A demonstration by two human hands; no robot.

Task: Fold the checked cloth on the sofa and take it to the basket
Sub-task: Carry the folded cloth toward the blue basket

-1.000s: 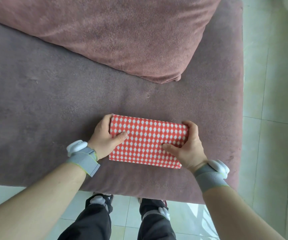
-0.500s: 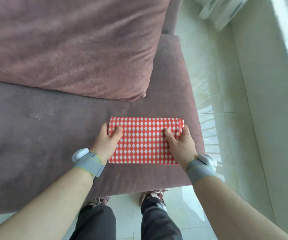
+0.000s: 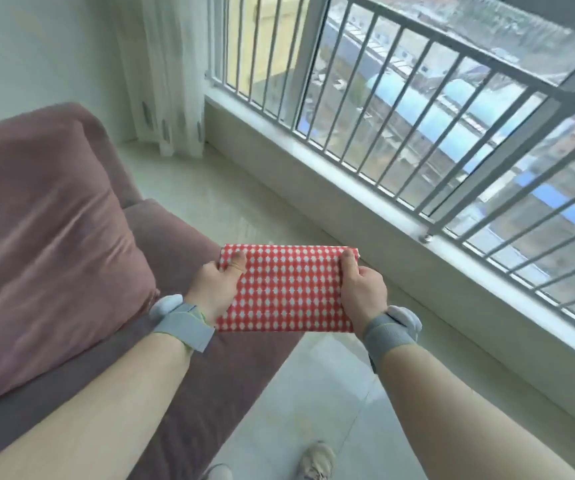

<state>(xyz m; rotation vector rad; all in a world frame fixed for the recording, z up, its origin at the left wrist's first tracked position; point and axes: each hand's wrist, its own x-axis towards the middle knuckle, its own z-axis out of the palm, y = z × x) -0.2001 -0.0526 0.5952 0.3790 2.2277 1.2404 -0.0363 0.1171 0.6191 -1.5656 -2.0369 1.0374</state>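
The folded checked cloth (image 3: 287, 289) is held flat in the air, over the sofa (image 3: 189, 237) edge and the floor. The left hand (image 3: 215, 287) grips its left end, thumb on top. The right hand (image 3: 362, 291) grips its right end likewise.

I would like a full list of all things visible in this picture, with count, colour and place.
checked cloth: one, red and white, folded, held up between both hands
sofa: one, mauve, lower left
cushion: one, pink, on the sofa
curtain: one, white, in the corner
window railing: one, grey bars, right
floor: pale tiles
shoes: two, bottom
wristbands: two, grey
left hand: grips the cloth's left edge
right hand: grips its right edge
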